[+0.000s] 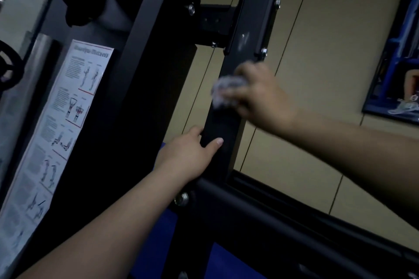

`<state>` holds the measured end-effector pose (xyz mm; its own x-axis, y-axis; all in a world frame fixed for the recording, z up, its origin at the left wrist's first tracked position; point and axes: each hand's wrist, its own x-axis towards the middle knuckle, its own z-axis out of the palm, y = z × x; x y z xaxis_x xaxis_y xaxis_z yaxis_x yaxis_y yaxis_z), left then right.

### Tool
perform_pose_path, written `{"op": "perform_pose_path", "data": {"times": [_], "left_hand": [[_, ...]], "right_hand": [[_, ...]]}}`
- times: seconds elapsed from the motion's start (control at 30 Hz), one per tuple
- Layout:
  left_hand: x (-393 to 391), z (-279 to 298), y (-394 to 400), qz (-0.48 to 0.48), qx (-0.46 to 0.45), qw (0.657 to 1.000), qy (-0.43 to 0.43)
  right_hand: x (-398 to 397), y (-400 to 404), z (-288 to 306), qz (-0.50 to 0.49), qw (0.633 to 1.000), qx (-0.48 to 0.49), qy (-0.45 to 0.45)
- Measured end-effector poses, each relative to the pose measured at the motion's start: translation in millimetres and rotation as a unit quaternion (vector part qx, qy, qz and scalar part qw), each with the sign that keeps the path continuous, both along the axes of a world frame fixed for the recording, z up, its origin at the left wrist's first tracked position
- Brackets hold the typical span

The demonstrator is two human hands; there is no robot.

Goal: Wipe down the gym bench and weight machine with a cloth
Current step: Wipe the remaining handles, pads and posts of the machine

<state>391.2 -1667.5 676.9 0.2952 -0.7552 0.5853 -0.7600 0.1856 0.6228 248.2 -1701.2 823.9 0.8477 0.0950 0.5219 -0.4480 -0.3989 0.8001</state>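
Observation:
A black upright post [247, 36] of the weight machine rises through the middle of the head view. My right hand [260, 97] presses a crumpled grey-white cloth [226, 90] against the post's front face, about halfway up; the hand is blurred. Lower down, my left hand [190, 156] grips the same post, thumb across its front and fingers wrapped behind its left edge. A thick black bar [283, 217] slopes down to the right from the foot of the post. The gym bench is not in view.
A white exercise chart [56, 133] hangs on the machine's left panel beside a wide black frame beam [145, 70]. Beige wall panels [328, 52] lie behind the post. A blue framed poster [399, 59] hangs at the right edge. Blue flooring [154, 240] shows below.

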Motion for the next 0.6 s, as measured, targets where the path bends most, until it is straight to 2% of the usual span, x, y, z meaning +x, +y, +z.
{"op": "perform_pose_path", "data": {"times": [0.03, 0.1, 0.13, 0.23, 0.27, 0.33, 0.4, 0.47, 0.53, 0.6], "left_hand": [[0, 0, -2, -0.002, -0.001, 1.000, 0.001], [0, 0, -4, -0.007, -0.005, 1.000, 0.000], [-1, -1, -5, -0.009, -0.009, 1.000, -0.001], [1, 1, -5, -0.013, -0.008, 1.000, -0.003], [2, 2, -4, -0.016, -0.002, 1.000, -0.004], [3, 4, -6, -0.024, 0.007, 1.000, -0.003], [4, 5, -8, -0.034, 0.001, 0.999, 0.000], [5, 3, -11, -0.038, -0.022, 0.999, 0.004], [6, 1, -12, -0.037, -0.047, 0.998, 0.003], [7, 0, -13, -0.036, -0.058, 0.998, 0.000]], "right_hand": [[-4, -1, -14, -0.006, 0.998, 0.011, 0.055], [-8, 2, -9, -0.037, 0.996, 0.003, 0.081], [-4, 4, 8, -0.042, 0.998, -0.019, 0.053], [10, 14, 63, -0.083, 0.988, -0.051, -0.124], [12, 14, 67, -0.088, 0.983, -0.051, -0.151], [13, 11, 51, -0.064, 0.991, -0.032, -0.112], [10, 4, 20, -0.023, 1.000, -0.004, -0.008], [6, 6, 15, -0.046, 0.998, -0.008, 0.048], [11, 10, 42, -0.058, 0.997, -0.041, -0.002], [15, 8, 78, -0.059, 0.989, -0.066, -0.115]]}}
